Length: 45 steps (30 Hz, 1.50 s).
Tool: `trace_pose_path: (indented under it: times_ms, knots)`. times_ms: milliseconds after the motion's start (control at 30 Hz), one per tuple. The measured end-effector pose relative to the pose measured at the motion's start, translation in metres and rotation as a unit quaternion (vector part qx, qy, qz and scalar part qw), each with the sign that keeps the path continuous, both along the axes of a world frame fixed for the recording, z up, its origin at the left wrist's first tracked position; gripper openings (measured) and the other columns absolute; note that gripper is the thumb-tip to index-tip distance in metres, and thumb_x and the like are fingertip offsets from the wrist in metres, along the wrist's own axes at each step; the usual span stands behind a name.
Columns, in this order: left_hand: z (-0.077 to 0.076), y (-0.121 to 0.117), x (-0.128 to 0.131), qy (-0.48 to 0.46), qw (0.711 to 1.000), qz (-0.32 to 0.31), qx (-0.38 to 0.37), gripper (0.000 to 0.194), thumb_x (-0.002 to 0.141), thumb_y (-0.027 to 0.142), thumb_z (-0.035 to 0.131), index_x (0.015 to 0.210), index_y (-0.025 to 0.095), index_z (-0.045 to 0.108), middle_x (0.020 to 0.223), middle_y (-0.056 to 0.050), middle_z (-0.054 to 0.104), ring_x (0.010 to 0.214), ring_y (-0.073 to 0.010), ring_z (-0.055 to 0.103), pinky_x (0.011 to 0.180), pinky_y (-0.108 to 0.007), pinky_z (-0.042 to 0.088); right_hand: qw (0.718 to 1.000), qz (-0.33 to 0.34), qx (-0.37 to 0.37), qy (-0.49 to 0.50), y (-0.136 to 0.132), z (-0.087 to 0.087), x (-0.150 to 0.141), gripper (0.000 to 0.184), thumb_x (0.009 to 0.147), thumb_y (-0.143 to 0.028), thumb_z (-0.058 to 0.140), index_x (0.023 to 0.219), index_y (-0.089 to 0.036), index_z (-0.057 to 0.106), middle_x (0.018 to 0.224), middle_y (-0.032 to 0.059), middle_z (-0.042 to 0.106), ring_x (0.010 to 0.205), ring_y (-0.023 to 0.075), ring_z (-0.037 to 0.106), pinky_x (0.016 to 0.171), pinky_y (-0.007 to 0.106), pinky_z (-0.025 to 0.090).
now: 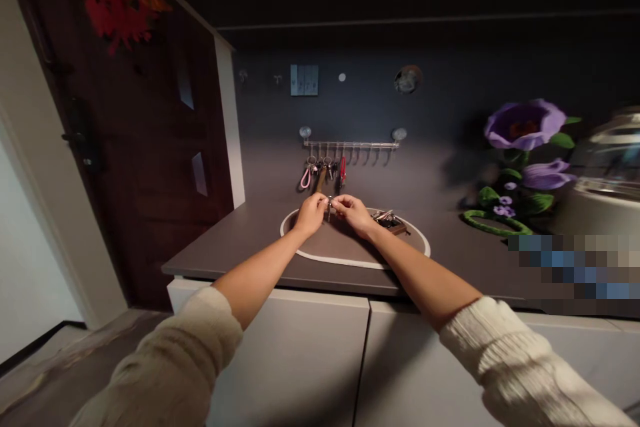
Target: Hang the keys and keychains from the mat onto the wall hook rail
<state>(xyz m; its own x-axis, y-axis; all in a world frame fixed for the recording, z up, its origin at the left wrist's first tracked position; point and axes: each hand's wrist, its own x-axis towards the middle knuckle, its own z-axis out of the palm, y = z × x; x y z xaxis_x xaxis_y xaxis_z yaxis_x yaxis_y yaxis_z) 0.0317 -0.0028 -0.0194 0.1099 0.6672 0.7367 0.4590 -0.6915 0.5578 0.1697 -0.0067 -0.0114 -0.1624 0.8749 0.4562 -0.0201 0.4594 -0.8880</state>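
Well, closest to me are my cream sleeves [173, 357], pushed up my forearms, above the 2 pale cabinet doors [295, 327] I am standing at. Past their top edge comes the dark countertop [215, 240], with an oval mat [340, 248] edged in white. Over that mat I hold my left hand [311, 215] and right hand [355, 215] close together, fingertips nearly meeting. On each, thumb and forefinger pinch the same small metal piece [329, 209], perhaps a key on its ring; it is too small to tell. Just beyond my right wrist, a small heap of keys [386, 217] lies on the mat. Well to the right, purple flowers [525, 123] stand on the countertop. Farther back, on the wall, 1 hook rail [353, 145] carries hanging keys [327, 168], a pink loop [305, 178] and a red strap [343, 171], all toward its left end.
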Motion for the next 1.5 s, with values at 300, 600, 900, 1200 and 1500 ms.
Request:
trace_pose_path:
  times_ms: [300, 600, 900, 1200, 1500]
  knots:
    - [-0.003, -0.002, 0.002, 0.033, 0.999, 0.006, 0.001, 0.017, 0.082, 0.021, 0.039, 0.074, 0.015, 0.053, 0.069, -0.002, 0.058, 0.066, -0.0121, 0.052, 0.065, -0.023, 0.039, 0.998, -0.031, -0.004, 0.051, 0.003, 0.002, 0.008, 0.033, 0.055, -0.042, 0.068, 0.068, -0.015, 0.056, 0.063, -0.0027, 0.054, 0.060, 0.0079, 0.047, 0.062, 0.023, 0.038]
    - [-0.006, 0.003, 0.002, 0.070, 0.997, 0.012, -0.015, 0.019, 0.082, 0.022, 0.037, 0.074, 0.016, 0.053, 0.071, -0.003, 0.058, 0.067, -0.0123, 0.052, 0.066, -0.024, 0.038, 0.989, -0.056, -0.016, 0.136, 0.019, 0.023, 0.019, 0.025, 0.059, -0.034, 0.067, 0.064, -0.013, 0.054, 0.057, -0.0038, 0.051, 0.053, 0.0046, 0.045, 0.057, 0.019, 0.038]
    - [-0.006, 0.002, 0.002, 0.076, 0.997, 0.000, -0.035, 0.020, 0.082, 0.023, 0.037, 0.070, 0.016, 0.052, 0.066, -0.001, 0.056, 0.063, -0.0111, 0.050, 0.062, -0.023, 0.037, 0.969, -0.136, -0.077, 0.192, 0.035, 0.078, 0.024, 0.015, 0.077, -0.013, 0.052, 0.063, -0.013, 0.049, 0.050, -0.0018, 0.053, 0.050, 0.0083, 0.056, 0.049, 0.018, 0.044]
    - [-0.007, 0.005, 0.002, 0.068, 0.997, -0.005, -0.038, 0.020, 0.081, 0.024, 0.038, 0.068, 0.016, 0.051, 0.065, 0.000, 0.055, 0.062, -0.0108, 0.049, 0.061, -0.022, 0.036, 0.954, -0.183, -0.090, 0.219, 0.057, 0.101, 0.020, 0.015, 0.080, -0.009, 0.048, 0.065, -0.012, 0.050, 0.048, -0.0023, 0.052, 0.042, 0.0061, 0.052, 0.047, 0.019, 0.049]
    - [-0.009, 0.007, 0.001, 0.065, 0.997, -0.005, -0.045, 0.021, 0.082, 0.026, 0.037, 0.070, 0.016, 0.051, 0.063, 0.000, 0.054, 0.059, -0.0102, 0.048, 0.059, -0.022, 0.035, 0.938, -0.219, -0.132, 0.232, 0.068, 0.101, 0.021, 0.014, 0.080, -0.011, 0.050, 0.066, -0.011, 0.049, 0.046, -0.0024, 0.050, 0.044, 0.0064, 0.053, 0.047, 0.020, 0.051]
